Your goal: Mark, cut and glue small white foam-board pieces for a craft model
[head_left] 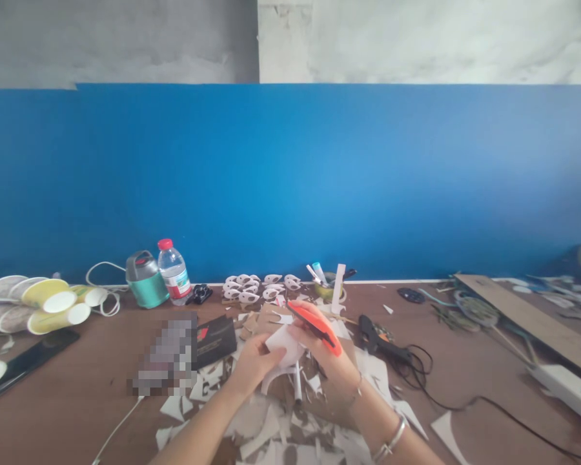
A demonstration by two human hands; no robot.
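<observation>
My left hand [252,367] pinches the left edge of a small white piece of card [286,343] above the middle of the table. My right hand [330,354] is closed around an orange utility knife [318,325], and its fingers also reach the card's right side. Whether the blade touches the card cannot be made out. Beneath both hands lie white paper scraps [254,423] and a brown cutting board, partly covered. A white marker-like stick [297,382] with a dark tip points down just below the card.
Several white eye-shaped cut-outs [246,297] stand at the back, near a pen cup [325,292]. A water bottle [174,274] and teal container [148,281] are at left, beside paper cups [53,303]. At right lie a glue gun [382,339] with a cord and a power strip [569,391].
</observation>
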